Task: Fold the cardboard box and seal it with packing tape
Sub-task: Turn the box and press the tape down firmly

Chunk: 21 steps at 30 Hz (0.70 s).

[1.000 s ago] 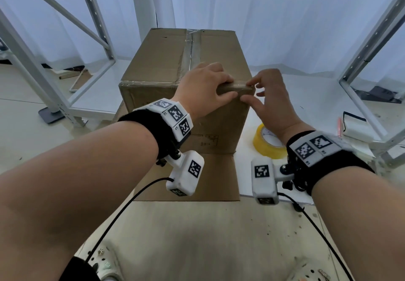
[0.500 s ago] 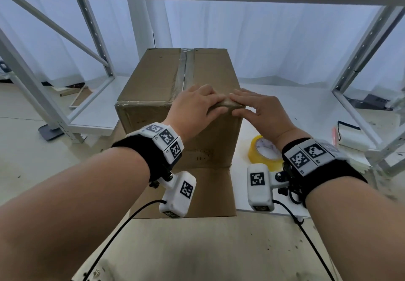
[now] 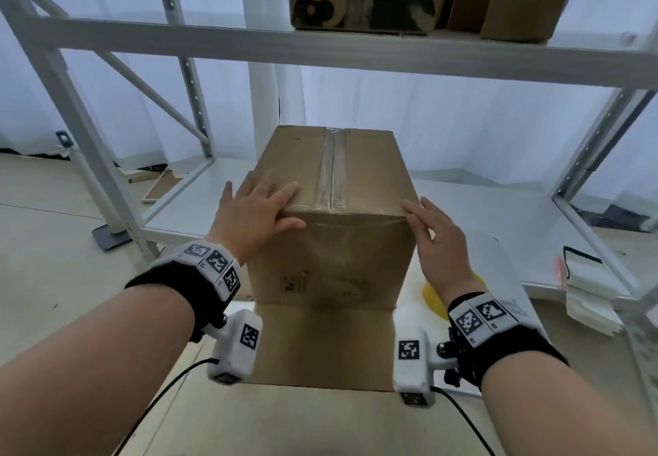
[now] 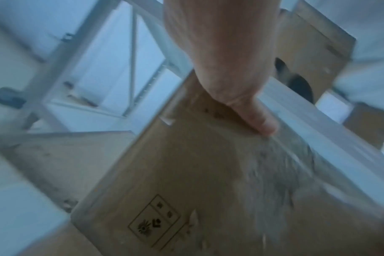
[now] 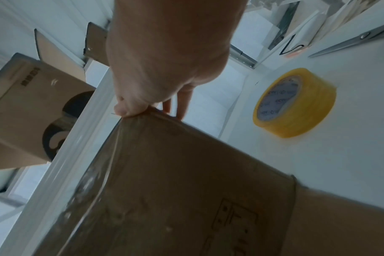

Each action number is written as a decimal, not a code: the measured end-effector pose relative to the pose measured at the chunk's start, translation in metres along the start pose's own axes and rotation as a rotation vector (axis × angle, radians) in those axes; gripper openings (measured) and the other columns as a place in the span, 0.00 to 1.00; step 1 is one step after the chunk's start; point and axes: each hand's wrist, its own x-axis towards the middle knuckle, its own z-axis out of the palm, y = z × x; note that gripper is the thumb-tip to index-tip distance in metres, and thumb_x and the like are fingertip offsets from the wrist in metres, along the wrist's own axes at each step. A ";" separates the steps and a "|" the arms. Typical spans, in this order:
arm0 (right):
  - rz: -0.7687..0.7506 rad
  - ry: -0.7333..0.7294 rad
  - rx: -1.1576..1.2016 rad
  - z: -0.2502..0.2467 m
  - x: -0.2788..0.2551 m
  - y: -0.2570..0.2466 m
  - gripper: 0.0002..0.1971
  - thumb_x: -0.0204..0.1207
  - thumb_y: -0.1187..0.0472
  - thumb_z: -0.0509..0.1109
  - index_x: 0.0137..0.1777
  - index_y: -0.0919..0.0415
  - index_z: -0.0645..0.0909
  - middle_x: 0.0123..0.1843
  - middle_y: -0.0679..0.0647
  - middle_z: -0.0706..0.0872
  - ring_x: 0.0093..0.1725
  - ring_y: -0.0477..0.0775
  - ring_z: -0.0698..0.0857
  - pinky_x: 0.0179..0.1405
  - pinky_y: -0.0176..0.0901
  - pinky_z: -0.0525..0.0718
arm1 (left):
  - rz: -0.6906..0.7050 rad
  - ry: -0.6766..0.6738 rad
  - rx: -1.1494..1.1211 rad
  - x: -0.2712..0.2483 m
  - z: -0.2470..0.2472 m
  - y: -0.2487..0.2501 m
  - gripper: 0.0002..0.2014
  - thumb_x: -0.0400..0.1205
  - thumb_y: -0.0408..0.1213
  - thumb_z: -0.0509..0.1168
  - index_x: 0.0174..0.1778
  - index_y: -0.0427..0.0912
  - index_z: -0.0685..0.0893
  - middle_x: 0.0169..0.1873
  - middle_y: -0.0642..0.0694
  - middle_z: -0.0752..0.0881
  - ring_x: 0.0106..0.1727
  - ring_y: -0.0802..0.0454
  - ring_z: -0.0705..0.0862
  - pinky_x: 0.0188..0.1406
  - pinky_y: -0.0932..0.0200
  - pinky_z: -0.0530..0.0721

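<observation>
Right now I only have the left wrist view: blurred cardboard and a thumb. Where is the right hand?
Observer: The right hand lies with straight fingers against the box's right side, at the near top corner.
Operator: And the tape roll?
Observer: The yellow tape roll lies on the white surface right of the box, in neither hand.
Operator: Is the top seam taped?
Observer: Yes, a tape strip runs along it.

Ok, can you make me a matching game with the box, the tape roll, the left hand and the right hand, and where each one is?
1 box
2 tape roll
3 left hand
4 right hand

a lying on the white shelf, right of the box
b flat on the box's top near corner
c standing upright, seam taped
d fingers on the box's right edge

Pairs: 1-c, 2-a, 3-b, 4-d
</observation>
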 end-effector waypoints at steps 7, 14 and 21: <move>0.296 0.012 0.090 0.023 -0.005 -0.053 0.18 0.86 0.53 0.58 0.73 0.51 0.76 0.72 0.47 0.79 0.71 0.49 0.74 0.67 0.36 0.68 | -0.163 0.003 -0.385 -0.035 -0.013 -0.039 0.34 0.76 0.59 0.66 0.79 0.56 0.67 0.58 0.41 0.80 0.60 0.43 0.79 0.60 0.52 0.76; 0.473 -0.442 -0.169 0.073 0.029 -0.085 0.41 0.77 0.32 0.57 0.84 0.41 0.41 0.83 0.63 0.48 0.80 0.69 0.59 0.77 0.59 0.63 | -0.102 0.209 -0.350 -0.077 -0.031 -0.065 0.23 0.77 0.55 0.68 0.62 0.43 0.85 0.46 0.45 0.88 0.40 0.54 0.80 0.44 0.61 0.76; 0.443 -0.540 0.037 0.140 0.017 -0.130 0.35 0.77 0.34 0.58 0.81 0.34 0.50 0.83 0.67 0.46 0.76 0.71 0.64 0.73 0.60 0.70 | 0.038 0.306 -0.414 -0.074 -0.017 -0.046 0.11 0.82 0.36 0.61 0.52 0.36 0.88 0.43 0.42 0.89 0.42 0.46 0.85 0.46 0.51 0.84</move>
